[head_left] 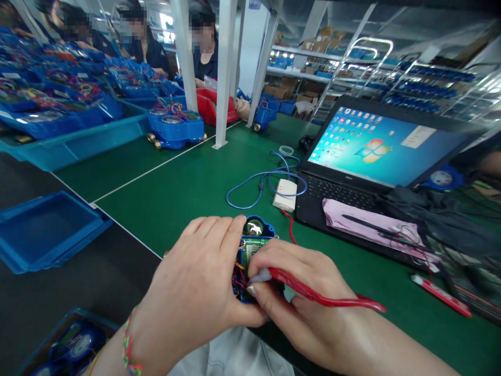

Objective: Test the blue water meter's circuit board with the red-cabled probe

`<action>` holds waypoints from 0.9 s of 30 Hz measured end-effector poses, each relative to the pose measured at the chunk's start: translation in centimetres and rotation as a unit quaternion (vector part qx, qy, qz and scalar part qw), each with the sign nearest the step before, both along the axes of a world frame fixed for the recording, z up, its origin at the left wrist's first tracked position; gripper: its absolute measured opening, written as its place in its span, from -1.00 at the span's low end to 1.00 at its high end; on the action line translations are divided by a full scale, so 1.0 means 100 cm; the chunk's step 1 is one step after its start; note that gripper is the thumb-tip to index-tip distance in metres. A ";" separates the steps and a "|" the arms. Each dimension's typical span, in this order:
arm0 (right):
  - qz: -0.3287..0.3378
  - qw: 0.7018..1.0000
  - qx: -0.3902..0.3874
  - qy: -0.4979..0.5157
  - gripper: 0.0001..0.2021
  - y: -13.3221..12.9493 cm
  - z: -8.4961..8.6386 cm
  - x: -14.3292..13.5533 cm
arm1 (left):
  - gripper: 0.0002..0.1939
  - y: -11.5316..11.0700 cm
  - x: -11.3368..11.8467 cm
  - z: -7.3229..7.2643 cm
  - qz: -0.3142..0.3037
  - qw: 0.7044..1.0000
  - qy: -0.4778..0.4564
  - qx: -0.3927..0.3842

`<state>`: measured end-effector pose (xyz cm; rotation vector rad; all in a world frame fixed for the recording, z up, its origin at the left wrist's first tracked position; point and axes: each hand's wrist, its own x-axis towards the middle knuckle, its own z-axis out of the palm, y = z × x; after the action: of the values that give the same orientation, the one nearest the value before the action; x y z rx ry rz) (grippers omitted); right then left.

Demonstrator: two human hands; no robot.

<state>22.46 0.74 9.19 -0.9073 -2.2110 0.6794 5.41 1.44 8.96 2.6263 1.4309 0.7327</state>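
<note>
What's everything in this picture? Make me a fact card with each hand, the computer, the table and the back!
Left hand: steadies a blue device with wires and a green board
Right hand: pinches the grey tip of a red cord at the device
Computer: black laptop, open, screen lit with little icons
Table: green top; white box by a looped blue cable
Back: people, shelves

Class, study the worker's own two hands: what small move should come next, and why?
Perhaps ease the grey end of the red lead slightly toward the wires beside the circuit board: the right hand pinches that end close to them, and the left hand braces the blue meter. Contact itself is hidden.
</note>
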 end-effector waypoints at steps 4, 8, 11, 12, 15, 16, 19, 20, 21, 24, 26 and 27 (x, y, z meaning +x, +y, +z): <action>-0.005 1.000 -0.009 -0.002 -0.89 0.000 0.001 -0.001 | -0.32 0.000 0.000 -0.001 -0.008 1.000 -0.006 0.017; -0.003 1.000 -0.007 -0.007 -0.90 -0.001 0.000 -0.001 | -0.29 0.001 0.000 -0.001 -0.006 1.000 -0.005 0.016; -0.004 1.000 -0.002 -0.007 -0.90 -0.001 -0.001 0.000 | -0.30 0.000 0.000 -0.001 -0.007 1.000 -0.008 0.012; -0.003 1.000 -0.002 -0.008 -0.89 -0.001 -0.001 0.000 | -0.31 0.000 0.000 -0.001 -0.007 1.000 -0.008 0.011; 0.001 1.000 0.004 -0.001 -0.88 -0.001 -0.001 0.001 | -0.32 0.000 0.000 -0.001 -0.004 1.000 0.002 0.004; 0.002 1.000 0.006 0.003 -0.88 0.000 -0.001 0.002 | -0.30 0.000 0.000 -0.001 -0.003 1.000 0.007 0.000; 0.007 1.000 -0.010 0.010 -0.86 0.001 0.002 0.005 | -0.25 0.000 -0.001 -0.001 -0.002 1.000 0.010 -0.008; 0.008 1.000 -0.021 0.008 -0.86 0.001 0.003 0.005 | -0.25 -0.001 -0.001 0.000 -0.002 1.000 0.009 -0.009; 0.006 1.000 -0.030 0.006 -0.85 0.002 0.004 0.006 | -0.25 -0.001 -0.001 0.000 -0.002 1.000 0.008 -0.011; 0.003 0.999 -0.033 0.006 -0.85 0.002 0.007 0.006 | -0.26 -0.002 -0.001 0.000 0.000 1.000 0.007 -0.018; 0.001 1.000 -0.028 0.010 -0.85 0.003 0.008 0.005 | -0.27 -0.002 -0.001 0.000 0.000 1.000 0.006 -0.021; 0.000 1.000 -0.024 0.010 -0.86 0.003 0.008 0.004 | -0.28 -0.002 -0.001 0.000 -0.001 1.000 0.005 -0.020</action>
<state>22.85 1.04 10.02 -0.9197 -2.1858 0.7414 5.33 1.26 9.01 2.6043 1.4312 0.6828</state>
